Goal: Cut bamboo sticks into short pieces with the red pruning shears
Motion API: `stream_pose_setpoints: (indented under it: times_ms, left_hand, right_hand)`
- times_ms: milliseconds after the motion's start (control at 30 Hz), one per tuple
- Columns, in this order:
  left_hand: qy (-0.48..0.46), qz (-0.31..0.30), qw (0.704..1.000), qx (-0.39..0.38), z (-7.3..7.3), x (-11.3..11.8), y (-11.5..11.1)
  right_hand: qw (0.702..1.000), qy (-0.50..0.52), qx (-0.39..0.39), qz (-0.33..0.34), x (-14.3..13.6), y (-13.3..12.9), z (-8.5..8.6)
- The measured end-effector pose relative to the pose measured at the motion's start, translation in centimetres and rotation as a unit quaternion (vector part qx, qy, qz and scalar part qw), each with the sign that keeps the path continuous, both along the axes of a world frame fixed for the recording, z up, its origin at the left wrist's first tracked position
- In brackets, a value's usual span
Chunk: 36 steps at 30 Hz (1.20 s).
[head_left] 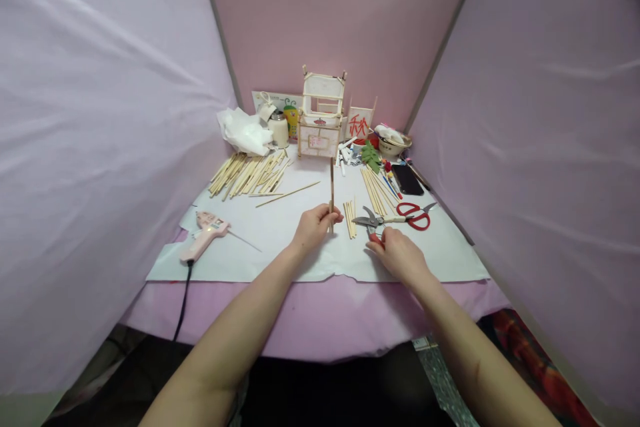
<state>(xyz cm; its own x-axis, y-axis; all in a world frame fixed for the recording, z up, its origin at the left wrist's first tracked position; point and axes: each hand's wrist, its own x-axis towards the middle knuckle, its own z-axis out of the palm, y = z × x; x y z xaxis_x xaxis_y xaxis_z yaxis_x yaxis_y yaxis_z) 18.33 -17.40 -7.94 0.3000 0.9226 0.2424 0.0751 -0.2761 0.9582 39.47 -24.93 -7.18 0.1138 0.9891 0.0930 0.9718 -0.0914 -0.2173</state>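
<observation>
My left hand (316, 225) pinches thin wooden sticks (332, 183) held upright near the middle of the white paper. To the right, my right hand (396, 252) has its fingers closed around the red handle of the pruning shears (369, 219), whose blades are apart and point left. Between the hands lie a few short sticks (350, 219) side by side. Just beyond the shears are red-handled scissors (415, 215) and a fan of longer sticks (377, 192).
A pink glue gun (206, 237) with a black cord lies at the left. Behind it is a pile of sticks (247, 175). A stick-built frame (320, 137), a jar (279, 130), a plastic bag (244, 131), a bowl (392, 145) and a phone (407, 180) stand or lie farther back.
</observation>
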Motion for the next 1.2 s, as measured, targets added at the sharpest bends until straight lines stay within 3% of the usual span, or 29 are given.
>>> stream_pose_setpoints:
  times_ms: [133,233,433,600,800,967,1067,1200]
  left_hand:
    - [-0.041,0.013,0.999,-0.014,-0.2,0.0,0.2]
    - [-0.053,0.025,0.998,-0.015,-0.3,-0.1,0.4]
    - [-0.080,0.074,0.994,-0.001,-0.2,-0.4,0.6]
    - [-0.146,0.098,0.984,-0.037,0.3,0.2,0.2]
    - [-0.194,0.080,0.971,-0.115,0.4,2.1,-1.1]
    - [-0.196,0.085,0.967,-0.137,0.7,2.3,-1.8]
    - [-0.182,0.096,0.969,-0.134,0.8,1.9,-1.6]
    - [-0.124,0.136,0.977,-0.109,0.5,1.5,-1.1]
  right_hand:
    - [0.996,-0.083,0.005,-0.034,-1.3,-0.7,-2.0]
    - [0.993,-0.096,0.062,-0.035,-1.1,-1.2,-1.8]
    - [0.984,0.026,0.178,-0.005,0.8,-5.6,2.3]
    - [0.965,0.216,0.110,0.095,-0.7,-8.6,4.7]
    - [0.916,0.313,0.143,0.207,-5.7,-7.6,3.2]
    - [0.858,0.407,0.209,0.232,-9.4,-5.4,1.7]
    - [0.844,0.439,0.161,0.261,-10.5,-4.2,0.8]
    - [0.818,0.515,0.056,0.251,-11.1,-3.3,-0.3]
